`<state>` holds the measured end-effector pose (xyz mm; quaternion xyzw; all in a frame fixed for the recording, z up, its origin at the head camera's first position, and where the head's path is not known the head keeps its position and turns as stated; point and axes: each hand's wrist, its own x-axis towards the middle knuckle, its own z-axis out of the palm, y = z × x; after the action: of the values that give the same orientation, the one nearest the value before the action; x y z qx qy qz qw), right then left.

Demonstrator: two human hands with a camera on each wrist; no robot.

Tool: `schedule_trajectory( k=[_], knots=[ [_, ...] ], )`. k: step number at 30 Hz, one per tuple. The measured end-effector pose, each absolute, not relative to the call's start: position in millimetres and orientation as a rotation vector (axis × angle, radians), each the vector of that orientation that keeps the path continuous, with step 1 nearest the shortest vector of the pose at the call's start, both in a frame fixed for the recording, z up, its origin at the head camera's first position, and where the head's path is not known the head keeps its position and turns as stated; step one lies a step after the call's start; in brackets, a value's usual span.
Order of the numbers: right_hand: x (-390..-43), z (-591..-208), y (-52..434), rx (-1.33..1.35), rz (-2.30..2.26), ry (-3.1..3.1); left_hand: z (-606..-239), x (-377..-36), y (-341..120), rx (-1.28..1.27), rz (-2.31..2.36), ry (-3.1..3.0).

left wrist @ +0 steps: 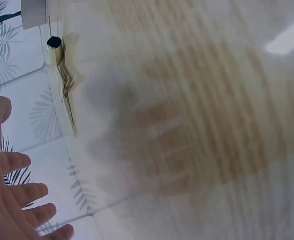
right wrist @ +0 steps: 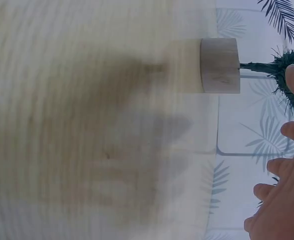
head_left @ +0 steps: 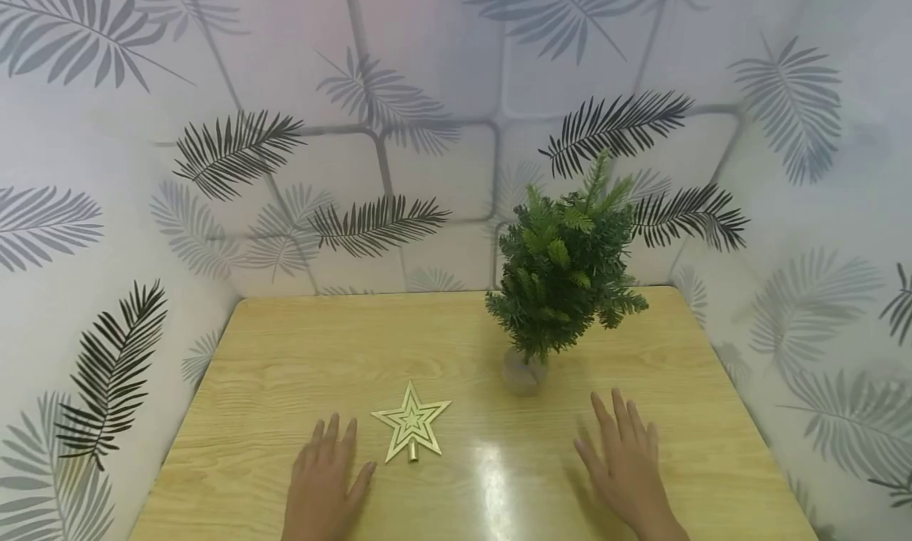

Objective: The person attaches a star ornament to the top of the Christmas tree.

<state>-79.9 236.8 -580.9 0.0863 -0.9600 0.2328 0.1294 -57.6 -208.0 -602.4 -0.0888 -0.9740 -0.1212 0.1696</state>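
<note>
I see both hands flat and empty on the surface [head_left: 271, 343], left hand [head_left: 324, 481] at the star's [head_left: 411, 424] 8 o'clock, right hand [head_left: 627, 462] at the tree's [head_left: 563, 264] 5 o'clock; star not yet picked up.

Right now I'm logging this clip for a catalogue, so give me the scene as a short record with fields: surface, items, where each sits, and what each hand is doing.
surface: wooden table, walled by leaf-print panels
item 1: gold star topper, lying flat, its small tube pointing toward the person
item 2: small green tree, upright on a round wooden base
left hand: fingers straight, over the table just left of the star, not touching it
right hand: fingers spread, over the table in front and right of the tree, holding nothing
</note>
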Motion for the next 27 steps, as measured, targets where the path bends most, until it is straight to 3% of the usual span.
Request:
schedule_trajectory(
  k=[27],
  knots=[
    [-102.9, -544.0, 222.5, 0.333, 1.176, -2.558, -618.4, -61.5, -181.9, -0.181, -0.448, -2.824]
  ],
)
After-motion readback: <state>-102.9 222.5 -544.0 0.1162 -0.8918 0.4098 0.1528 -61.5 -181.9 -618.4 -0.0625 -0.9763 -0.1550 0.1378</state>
